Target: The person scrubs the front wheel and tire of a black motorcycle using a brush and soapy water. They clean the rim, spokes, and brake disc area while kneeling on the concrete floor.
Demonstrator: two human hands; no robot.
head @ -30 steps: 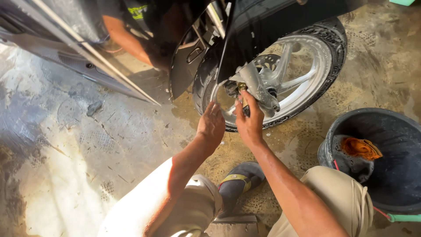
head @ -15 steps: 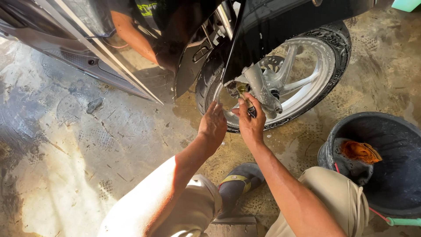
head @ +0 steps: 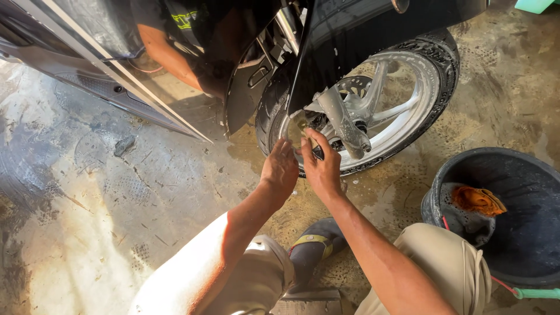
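A motorcycle's front wheel (head: 408, 87), with a wet tyre and a silver rim, stands on the floor in front of me. My left hand (head: 280, 170) rests flat against the lower rim and tyre, fingers apart and holding nothing. Right beside it, my right hand (head: 321, 169) is closed on a small brush (head: 311, 140) with a tan end, pressed against the rim near the silver fork leg (head: 344, 125). The black mudguard (head: 350, 41) hangs over both hands. My two hands almost touch each other.
A black bucket (head: 434, 198) with an orange cloth (head: 478, 200) inside stands at the right. Another person's arm (head: 166, 55) shows behind the motorcycle's dark body panel (head: 116, 96). My boot (head: 312, 248) is planted on the wet concrete floor (head: 116, 192). A green hose end (head: 536, 293) lies by the bucket.
Both hands stay at the lower rim, shifting only slightly along it. The view has drifted a little.
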